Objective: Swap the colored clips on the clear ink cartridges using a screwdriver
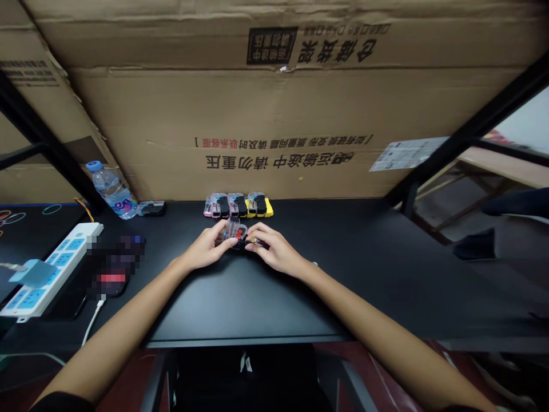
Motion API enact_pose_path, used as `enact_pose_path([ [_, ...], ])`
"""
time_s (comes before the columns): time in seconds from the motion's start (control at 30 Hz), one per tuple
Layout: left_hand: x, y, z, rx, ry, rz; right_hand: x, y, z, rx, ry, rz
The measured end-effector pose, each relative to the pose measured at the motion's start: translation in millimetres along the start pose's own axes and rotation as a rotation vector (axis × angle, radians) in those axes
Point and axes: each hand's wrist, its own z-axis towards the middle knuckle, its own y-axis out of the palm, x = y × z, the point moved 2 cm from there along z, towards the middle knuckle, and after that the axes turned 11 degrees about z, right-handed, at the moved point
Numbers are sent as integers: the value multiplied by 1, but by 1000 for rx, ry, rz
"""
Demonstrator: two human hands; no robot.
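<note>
The bare black tabletop [240, 309] stretches on the near side of both hands. Well out to the left hand's left lie a phone [122, 266] with a white cable and, beyond it, a white power strip [64, 263]. The left hand [213, 246] grips a clear-cased unit [234, 229] between thumb and fingers. At that unit's right side, the right hand [274, 249] pinches a small brass-coloured piece [256, 241], its shape too small to tell. Just beyond the hands sits a row of similar units [221, 205], pink and yellow underneath; farther left of the left hand, a water bottle [114, 191] leans. Behind everything stands printed cardboard [274, 109].
</note>
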Motion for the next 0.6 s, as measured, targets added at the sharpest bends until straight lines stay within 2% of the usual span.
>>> enact_pose_path([
  [0.17, -9, 6, 1, 32, 25, -64, 3, -1, 0, 0, -10, -20],
  [0.37, -12, 9, 3, 88, 28, 13, 3, -4, 0, -20, -32, -57],
  [0.6, -10, 7, 1, 22, 34, -28, 4, -11, -2, 52, 74, -21],
])
